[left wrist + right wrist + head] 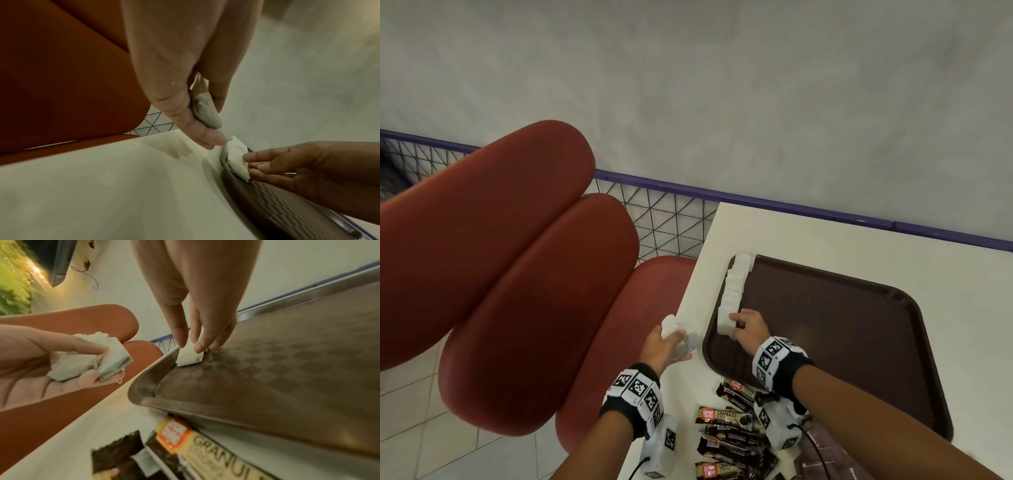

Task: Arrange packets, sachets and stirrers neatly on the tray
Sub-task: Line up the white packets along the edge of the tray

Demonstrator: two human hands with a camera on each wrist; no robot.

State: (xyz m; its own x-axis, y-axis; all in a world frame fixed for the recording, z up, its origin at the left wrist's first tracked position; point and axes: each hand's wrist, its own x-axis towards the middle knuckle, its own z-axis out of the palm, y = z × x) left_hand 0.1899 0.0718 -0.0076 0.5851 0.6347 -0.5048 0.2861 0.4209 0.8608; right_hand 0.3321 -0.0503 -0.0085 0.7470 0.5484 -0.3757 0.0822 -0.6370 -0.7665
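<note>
Item 1. Dark brown rectangular plastic tray (842, 329) with checkered floor, on the white table (825, 236). Most of its floor lay bare.

Item 2. Row of small white paper sachets (732, 291), laid overlapping along the tray's rim at nine o'clock, running from the far corner towards you. The nearest sachet (190, 356) leaned against the inside of that rim.

Item 3. Your right hand (748, 330), at the near end of the row. Its fingertips (200, 347) pinched the nearest sachet narrowly between thumb and fingers, setting it down on the tray floor.

Item 4. Your left hand (666, 346), off the table edge at nine o'clock from the tray, above the red padded bench seat (517, 274). It was cupped round a small bundle of spare white sachets (90, 360), thumb pressing on top.

Item 5. Pile of dark brown coffee-granule packets (732, 428), loose on the table at six o'clock from the tray, untidy and not yet placed. No stirrers could be made out.

Step in hand: extending the sachet row, one piece at a time. Judged early in the task.

Next move, as judged: release the placed sachet squarely in line, then draw another from your left-hand bundle; the thin paper would call for a light pinch so the row was not disturbed.
</note>
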